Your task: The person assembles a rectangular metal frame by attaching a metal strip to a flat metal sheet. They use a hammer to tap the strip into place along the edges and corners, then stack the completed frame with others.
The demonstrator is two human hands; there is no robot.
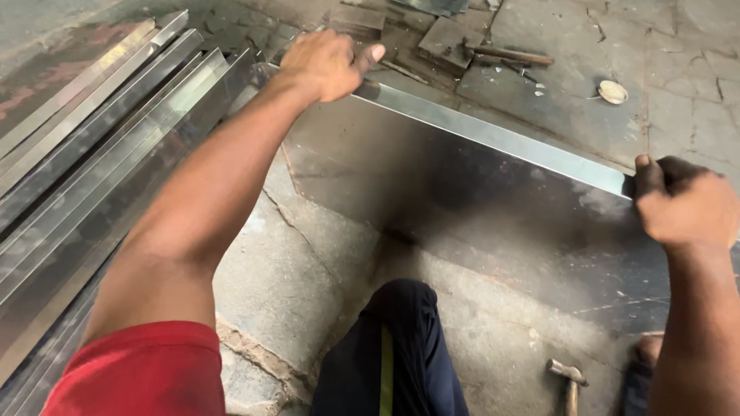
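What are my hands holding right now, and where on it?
Both hands hold one large shiny folded sheet-metal panel by its bent top edge: left hand at the far end, right hand at the near end.

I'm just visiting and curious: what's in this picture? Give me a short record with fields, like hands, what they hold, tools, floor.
Left hand: left hand grips the far end of the folded top edge of the metal sheet
Right hand: right hand grips the near end of the same edge
Sheet: shiny, standing on edge on the floor, rim folded over
Stack: bent metal strips lie at the left
Tools: hammer on the floor by the right forearm
Floor: cracked concrete floor, small round lid farther off
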